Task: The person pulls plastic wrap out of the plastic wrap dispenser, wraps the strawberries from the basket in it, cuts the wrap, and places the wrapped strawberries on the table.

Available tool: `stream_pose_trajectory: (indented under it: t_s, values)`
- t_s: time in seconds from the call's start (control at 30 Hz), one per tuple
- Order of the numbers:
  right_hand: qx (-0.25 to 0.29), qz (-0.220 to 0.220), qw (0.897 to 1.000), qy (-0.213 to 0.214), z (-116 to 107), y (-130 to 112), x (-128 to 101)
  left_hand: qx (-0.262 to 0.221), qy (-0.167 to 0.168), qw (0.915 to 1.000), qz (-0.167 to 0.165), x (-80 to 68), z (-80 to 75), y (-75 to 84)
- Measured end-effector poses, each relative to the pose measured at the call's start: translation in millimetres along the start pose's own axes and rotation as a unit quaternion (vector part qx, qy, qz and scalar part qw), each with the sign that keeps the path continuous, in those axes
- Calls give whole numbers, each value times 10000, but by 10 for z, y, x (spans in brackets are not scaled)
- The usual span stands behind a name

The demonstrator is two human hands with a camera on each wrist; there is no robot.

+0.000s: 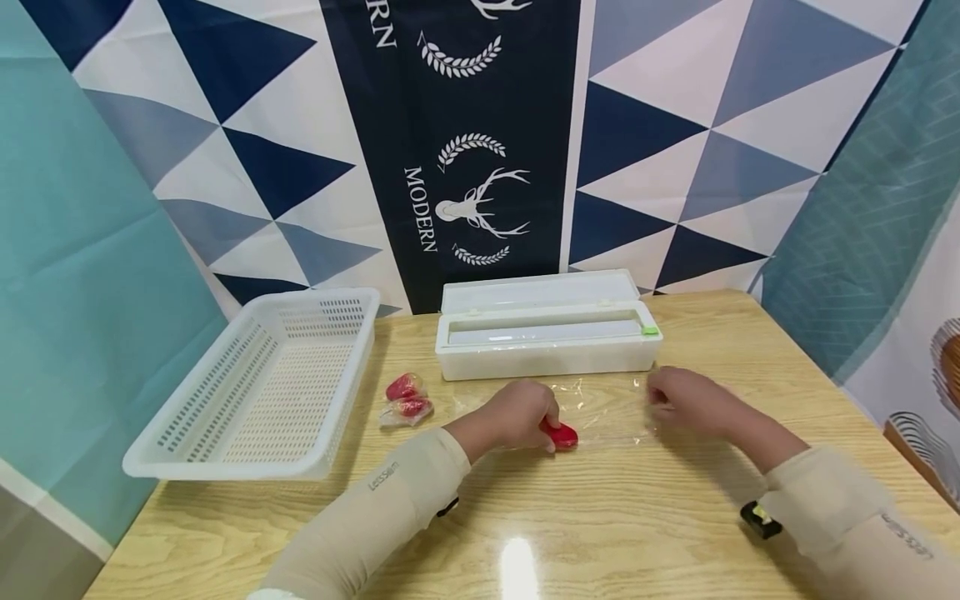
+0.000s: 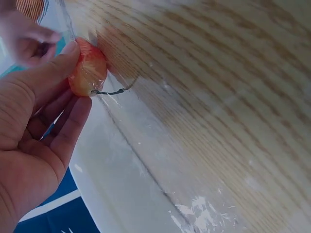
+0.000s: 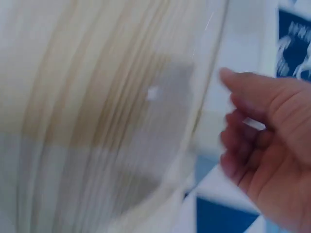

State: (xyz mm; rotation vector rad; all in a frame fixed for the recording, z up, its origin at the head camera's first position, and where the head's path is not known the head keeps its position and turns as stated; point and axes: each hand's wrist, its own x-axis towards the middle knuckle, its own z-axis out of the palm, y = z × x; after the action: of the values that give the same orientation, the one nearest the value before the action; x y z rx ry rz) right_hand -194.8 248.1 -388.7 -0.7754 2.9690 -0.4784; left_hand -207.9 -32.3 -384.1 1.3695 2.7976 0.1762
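Observation:
My left hand (image 1: 517, 417) pinches a small red apple (image 1: 561, 436) low over the table, between thumb and fingers. In the left wrist view this apple (image 2: 88, 68) shows red and yellow, its dark thin stem pointing away from the palm. A sheet of clear plastic wrap (image 1: 600, 408) lies around and beyond it, wrinkled and shiny. My right hand (image 1: 693, 404) hovers by the wrap's right edge. In the right wrist view the hand (image 3: 265, 126) has loosely bent fingers, the thumb apart from them, and no held thing shows.
A white wrap dispenser box (image 1: 547, 362) with its lid raised and a roll inside stands behind the hands. Two red fruits in clear wrap (image 1: 408, 400) lie left of it. A white plastic basket (image 1: 255, 383) stands at the left on the wooden table (image 1: 600, 533).

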Motion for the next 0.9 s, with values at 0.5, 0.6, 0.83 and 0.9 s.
stream_pose_trajectory:
  t_s: [0.5,0.6,0.83,0.9]
  values:
    - [563,-1547,9863,108,395,-733,423,-541,130,9984,30,4,54,-59]
    - [699,-1518,9859,72,401,-720,428,-807,168,9966,-13,-9,65,-74]
    - [856,-1532,9844,-102,397,-703,471,-1975,278,9796,-233,-186,25,-236]
    - [805,-1478,9856,-133,391,-713,484,-2063,221,9776,-341,-298,-8,-299]
